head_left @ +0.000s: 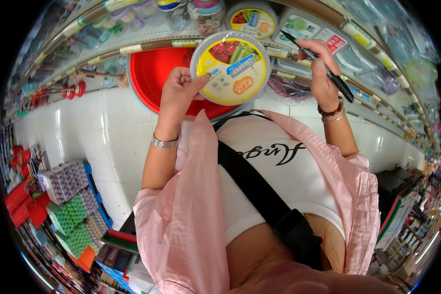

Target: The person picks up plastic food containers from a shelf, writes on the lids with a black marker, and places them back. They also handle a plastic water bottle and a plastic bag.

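Observation:
My left hand (185, 84) grips the edge of a round plastic food container (248, 86), its thumb on the yellow-rimmed lid label with pictures of vegetables. The container is tilted to face the camera, above a large red basin (150, 73). My right hand (321, 70) holds a black marker pen (336, 79) with the tip bare and pointing to the upper left, apart from the container. A similar round container (251, 22) stands on the shelf just beyond. Beside it sit clear rectangular containers (299, 27) with labels.
Shelf edges with price strips (132, 49) curve across the top and right. Drinking bottles (205, 16) stand on the upper shelf. A plastic-wrapped dark bundle (290, 88) lies right of the basin. Stacked tissue packs (68, 217) stand at lower left on the tiled floor (110, 128).

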{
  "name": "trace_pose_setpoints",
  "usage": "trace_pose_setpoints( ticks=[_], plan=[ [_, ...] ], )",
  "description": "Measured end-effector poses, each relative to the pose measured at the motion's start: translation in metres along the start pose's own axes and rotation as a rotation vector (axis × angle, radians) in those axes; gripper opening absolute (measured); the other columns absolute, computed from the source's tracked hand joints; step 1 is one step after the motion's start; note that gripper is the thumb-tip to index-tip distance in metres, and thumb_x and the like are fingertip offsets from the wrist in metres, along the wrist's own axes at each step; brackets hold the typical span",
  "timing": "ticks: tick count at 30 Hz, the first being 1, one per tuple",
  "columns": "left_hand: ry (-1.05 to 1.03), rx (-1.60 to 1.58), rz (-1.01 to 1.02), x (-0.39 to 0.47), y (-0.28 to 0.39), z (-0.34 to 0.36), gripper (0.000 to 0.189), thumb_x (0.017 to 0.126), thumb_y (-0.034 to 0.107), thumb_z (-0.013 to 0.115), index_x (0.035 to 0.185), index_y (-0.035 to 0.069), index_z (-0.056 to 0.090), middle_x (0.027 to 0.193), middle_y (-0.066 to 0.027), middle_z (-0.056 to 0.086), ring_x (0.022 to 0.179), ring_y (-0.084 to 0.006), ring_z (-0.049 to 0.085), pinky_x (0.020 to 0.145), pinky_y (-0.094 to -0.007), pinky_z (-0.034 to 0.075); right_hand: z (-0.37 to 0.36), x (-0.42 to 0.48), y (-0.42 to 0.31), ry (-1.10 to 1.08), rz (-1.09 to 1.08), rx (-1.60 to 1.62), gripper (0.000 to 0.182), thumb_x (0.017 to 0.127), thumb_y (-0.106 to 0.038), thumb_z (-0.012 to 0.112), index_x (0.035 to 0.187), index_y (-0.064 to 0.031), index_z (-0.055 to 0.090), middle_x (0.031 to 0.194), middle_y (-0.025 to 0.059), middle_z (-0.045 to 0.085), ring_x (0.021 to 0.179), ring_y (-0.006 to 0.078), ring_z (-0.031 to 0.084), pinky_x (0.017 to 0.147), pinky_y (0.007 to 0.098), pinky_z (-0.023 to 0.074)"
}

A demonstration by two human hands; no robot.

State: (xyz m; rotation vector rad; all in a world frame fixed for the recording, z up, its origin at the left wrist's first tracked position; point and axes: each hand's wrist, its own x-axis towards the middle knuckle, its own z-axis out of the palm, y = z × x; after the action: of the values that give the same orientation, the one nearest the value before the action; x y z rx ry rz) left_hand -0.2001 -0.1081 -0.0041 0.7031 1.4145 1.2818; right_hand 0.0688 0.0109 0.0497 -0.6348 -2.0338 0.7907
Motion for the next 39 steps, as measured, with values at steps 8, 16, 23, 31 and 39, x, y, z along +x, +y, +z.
trace_pose_setpoints(
  ticks=[8,16,23,31,39],
  plan=[
    [-0.234,-0.055,0.029,-0.012,0.032,0.079,0.027,0.084,0.013,0.069,0.097,-0.001,0.050,0.087,-0.0071,0.064,0.073,-0.0102,0.065,0.058,-0.0209,0.055,-0.016,-0.044,-0.030,0.076,0.042,0.149,0.025,0.077,0.003,0.064,0.101,-0.0011,0.057,0.093,0.0106,0.064,0.076,0.0162,0.062,0.069,0.0269,0.0491],
    [-0.304,0.000,0.119,-0.020,0.059,0.114,0.023,0.084,0.007,0.068,0.096,-0.001,0.051,0.083,-0.0058,0.064,0.072,-0.0068,0.063,0.057,-0.0174,0.051,-0.050,-0.061,-0.032,0.122,-0.281,0.090,0.013,0.074,-0.008,0.064,0.085,-0.0026,0.057,0.067,0.0083,0.059,0.056,0.0245,0.057,0.054,0.0315,0.0468],
    [-0.291,-0.038,0.255,-0.031,0.076,0.124,0.022,0.082,0.004,0.068,0.096,-0.002,0.052,0.085,-0.0065,0.065,0.071,-0.0054,0.062,0.056,-0.0164,0.050,-0.061,-0.054,-0.069,-0.042,-0.397,-0.091,0.017,0.073,-0.017,0.072,0.080,-0.0069,0.060,0.070,0.0040,0.060,0.058,0.0214,0.059,0.050,0.0298,0.0422],
    [-0.244,0.002,0.285,-0.039,0.082,0.120,0.025,0.080,0.002,0.070,0.095,-0.003,0.050,0.084,-0.0066,0.064,0.070,-0.0043,0.060,0.055,-0.0154,0.049,-0.057,-0.047,-0.064,-0.054,-0.380,-0.057,0.014,0.077,-0.018,0.068,0.076,-0.0076,0.058,0.066,0.0028,0.059,0.052,0.0193,0.056,0.046,0.0276,0.0388],
    [-0.224,-0.047,0.288,-0.040,0.084,0.120,0.026,0.080,0.001,0.069,0.097,-0.004,0.050,0.086,-0.0078,0.063,0.072,-0.0052,0.060,0.057,-0.0162,0.050,-0.055,-0.041,-0.061,-0.050,-0.335,0.004,0.010,0.073,-0.013,0.067,0.075,-0.0075,0.059,0.065,0.0038,0.059,0.051,0.0203,0.055,0.045,0.0289,0.0389]
  ],
)
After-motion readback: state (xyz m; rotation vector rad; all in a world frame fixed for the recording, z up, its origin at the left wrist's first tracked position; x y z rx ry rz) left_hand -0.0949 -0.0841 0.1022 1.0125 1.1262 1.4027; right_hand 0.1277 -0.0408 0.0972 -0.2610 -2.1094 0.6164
